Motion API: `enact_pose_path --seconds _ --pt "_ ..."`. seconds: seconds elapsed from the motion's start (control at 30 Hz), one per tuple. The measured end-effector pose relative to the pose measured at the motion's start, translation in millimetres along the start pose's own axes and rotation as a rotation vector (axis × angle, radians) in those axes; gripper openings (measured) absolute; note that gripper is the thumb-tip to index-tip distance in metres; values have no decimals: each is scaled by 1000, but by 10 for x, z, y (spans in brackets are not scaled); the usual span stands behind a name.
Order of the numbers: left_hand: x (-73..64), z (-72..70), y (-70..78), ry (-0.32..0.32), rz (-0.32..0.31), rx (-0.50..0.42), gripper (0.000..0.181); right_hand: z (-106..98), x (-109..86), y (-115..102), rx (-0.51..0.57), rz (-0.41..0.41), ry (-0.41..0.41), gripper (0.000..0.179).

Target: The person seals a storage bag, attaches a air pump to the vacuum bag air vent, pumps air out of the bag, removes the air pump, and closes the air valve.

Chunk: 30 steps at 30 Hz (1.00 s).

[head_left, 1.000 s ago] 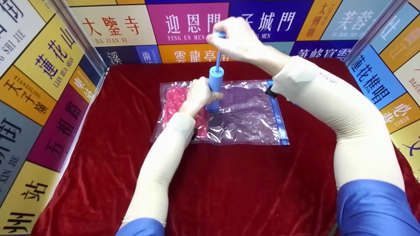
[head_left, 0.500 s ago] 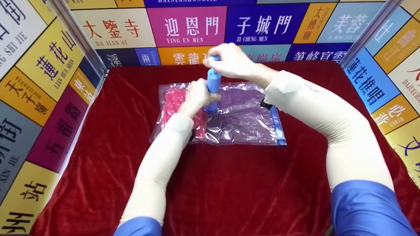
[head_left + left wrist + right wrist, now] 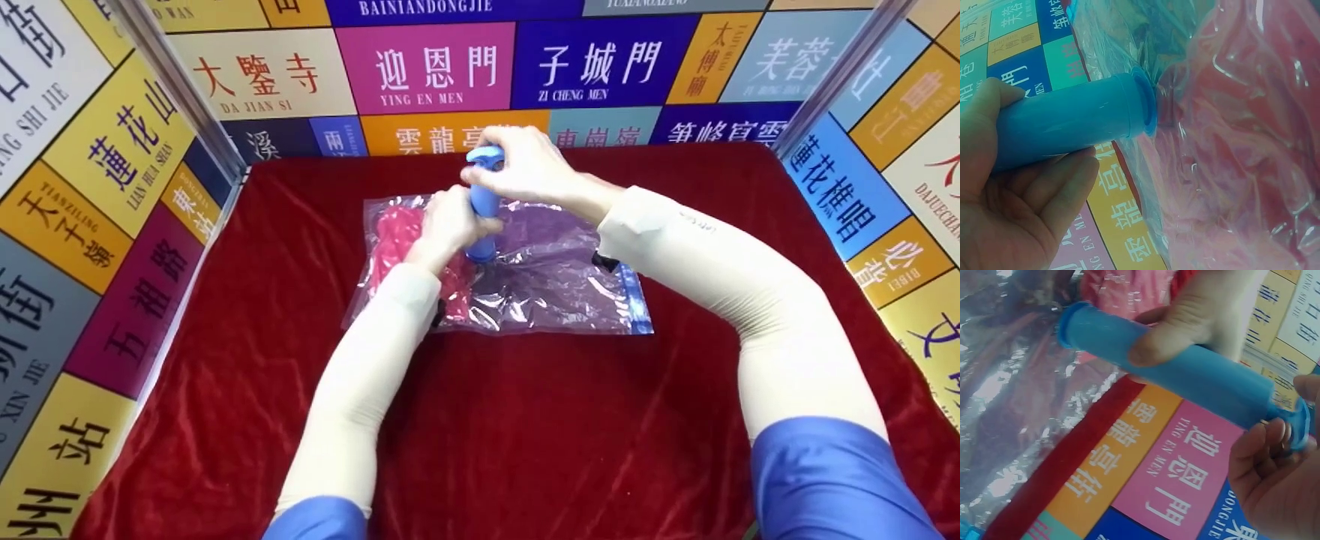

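Note:
A blue hand pump (image 3: 484,201) stands upright on a clear plastic vacuum bag (image 3: 555,307) in the head view. Around the pump's barrel (image 3: 1078,121), my left hand (image 3: 448,225) is wrapped with the thumb on one side. My right hand (image 3: 529,163) grips the pump's handle (image 3: 1301,424), which sits close to the top of the barrel. Beneath and left of my left hand, something pink and soft (image 3: 396,234) fills the bag's left part; its kind is hidden by glossy folds. The pump's flared base (image 3: 1145,101) meets the bag film in the left wrist view.
Dark red velvet cloth (image 3: 540,420) covers the table under the bag. A blue zip strip (image 3: 640,306) runs along the bag's right end. Printed panels with Chinese characters (image 3: 435,67) wall in the back and both sides, with metal posts (image 3: 184,90) at the corners.
My right hand has come down, pushing the pump's handle from high above the barrel to near its top. My left hand keeps holding the barrel. The head view has shifted slightly.

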State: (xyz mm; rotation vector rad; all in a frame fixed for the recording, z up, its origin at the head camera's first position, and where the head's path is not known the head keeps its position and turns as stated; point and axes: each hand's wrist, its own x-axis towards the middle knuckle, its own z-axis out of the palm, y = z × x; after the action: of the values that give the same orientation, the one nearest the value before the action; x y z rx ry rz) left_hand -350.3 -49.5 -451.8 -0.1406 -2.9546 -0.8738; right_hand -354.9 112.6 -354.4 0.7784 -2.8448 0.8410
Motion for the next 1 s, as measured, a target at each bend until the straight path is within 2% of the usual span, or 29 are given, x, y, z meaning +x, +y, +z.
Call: enact_pose_path --seconds 0.1,0.17,0.3,0.4,0.5,0.6,0.7,0.83,1.0 --pt "-8 -1 -18 -10 35 11 59 65 -35 57 -23 86 31 56" --pt "-19 8 -47 -36 47 14 60 106 -56 87 -20 119 47 61" --pt "-82 38 -155 -138 39 32 82 180 -72 118 3 114 87 64" --pt "-121 49 -245 -218 20 77 86 218 -79 128 15 112 114 66" --pt "-116 60 -319 -259 11 127 80 244 -97 147 47 133 140 67" --pt "-113 91 -381 -274 15 153 86 278 -124 171 84 163 166 67" --pt "-130 137 -435 -292 33 183 81 323 -148 191 100 174 187 66" --pt "-169 193 -492 -308 38 228 74 387 -169 207 109 155 221 63" --pt "-213 210 -532 -313 22 247 80 470 -188 204 146 136 273 59"
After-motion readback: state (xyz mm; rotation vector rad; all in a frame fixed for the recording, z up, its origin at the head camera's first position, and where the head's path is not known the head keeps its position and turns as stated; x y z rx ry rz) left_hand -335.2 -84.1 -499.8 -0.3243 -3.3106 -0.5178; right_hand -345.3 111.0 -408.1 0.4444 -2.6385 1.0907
